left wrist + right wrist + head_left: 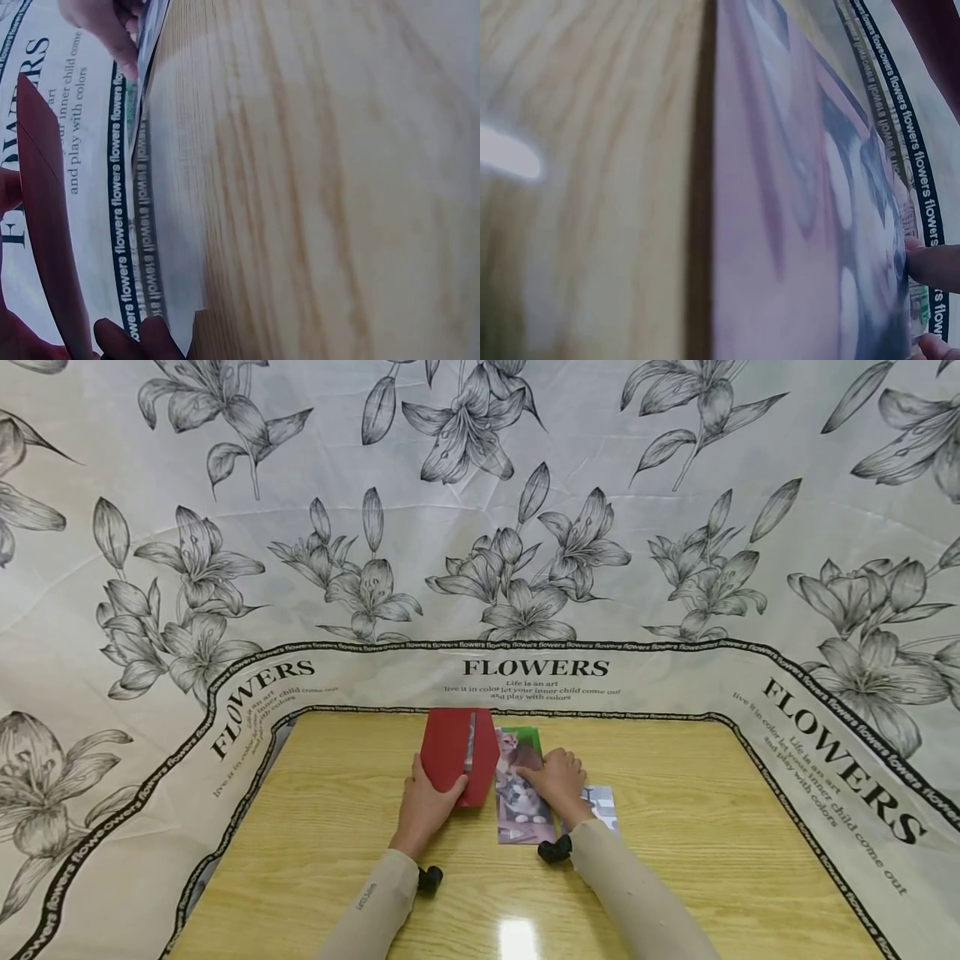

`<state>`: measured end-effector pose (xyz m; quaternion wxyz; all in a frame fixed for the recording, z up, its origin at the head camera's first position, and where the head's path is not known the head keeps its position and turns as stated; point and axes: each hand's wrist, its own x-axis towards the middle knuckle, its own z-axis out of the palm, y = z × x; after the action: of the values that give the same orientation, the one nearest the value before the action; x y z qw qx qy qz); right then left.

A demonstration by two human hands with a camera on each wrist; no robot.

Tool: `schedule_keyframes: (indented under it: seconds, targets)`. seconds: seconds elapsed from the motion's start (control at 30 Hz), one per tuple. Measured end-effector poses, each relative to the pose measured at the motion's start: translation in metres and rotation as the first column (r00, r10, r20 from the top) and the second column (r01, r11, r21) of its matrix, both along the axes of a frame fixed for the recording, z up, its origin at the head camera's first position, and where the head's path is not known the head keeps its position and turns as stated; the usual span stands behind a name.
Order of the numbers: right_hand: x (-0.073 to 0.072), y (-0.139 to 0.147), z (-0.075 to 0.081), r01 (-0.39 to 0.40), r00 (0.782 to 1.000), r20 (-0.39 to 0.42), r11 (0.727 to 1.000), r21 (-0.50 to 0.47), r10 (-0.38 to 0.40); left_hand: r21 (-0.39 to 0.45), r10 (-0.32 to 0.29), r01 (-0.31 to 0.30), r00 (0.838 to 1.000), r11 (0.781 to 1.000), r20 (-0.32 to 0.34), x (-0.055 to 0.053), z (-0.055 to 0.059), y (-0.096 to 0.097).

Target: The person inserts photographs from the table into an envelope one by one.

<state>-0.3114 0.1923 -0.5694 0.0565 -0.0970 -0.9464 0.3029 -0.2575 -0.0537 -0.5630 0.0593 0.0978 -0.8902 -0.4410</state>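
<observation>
A red envelope with a narrow silvery strip showing along its opening is held by my left hand, thumb across its near part and fingers at its left side. In the left wrist view the envelope stands off the wood, pinched between thumb and fingers. Just right of it, my right hand holds a cat photo card, thumb on its face. The right wrist view shows this card slightly raised, the thumb at its far side. A green part shows at the card's top.
Another pale printed card lies partly hidden beneath the right wrist. The yellow wood-grain table ends at a flower-printed cloth at the back and sides. Small black cameras sit on both wrists.
</observation>
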Motion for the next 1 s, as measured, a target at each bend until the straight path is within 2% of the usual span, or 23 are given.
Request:
schedule_keyframes:
  seconds: [0.43, 0.73, 0.83, 1.0]
  targets:
    - [0.001, -0.002, 0.003, -0.005, 0.998, -0.068, 0.999, -0.036, 0.003, -0.011, -0.005, 0.005, 1.0, 1.0, 0.008, 0.001, 0.0, 0.0]
    - [-0.008, 0.009, 0.007, -0.019, 0.999, -0.029, 1.0, -0.011, 0.019, -0.015, -0.009, 0.009, 1.0, 1.0, 0.005, 0.0, -0.002, 0.001]
    - [-0.009, 0.015, 0.009, -0.021, 0.999, -0.035, 0.999, -0.05, 0.019, -0.015, -0.006, 0.007, 1.0, 1.0, 0.009, 0.0, -0.002, 0.001]
    - [-0.007, 0.021, 0.012, -0.036, 0.999, -0.043, 0.984, -0.174, 0.029, -0.018, -0.007, 0.007, 1.0, 1.0, 0.007, 0.0, -0.003, 0.0]
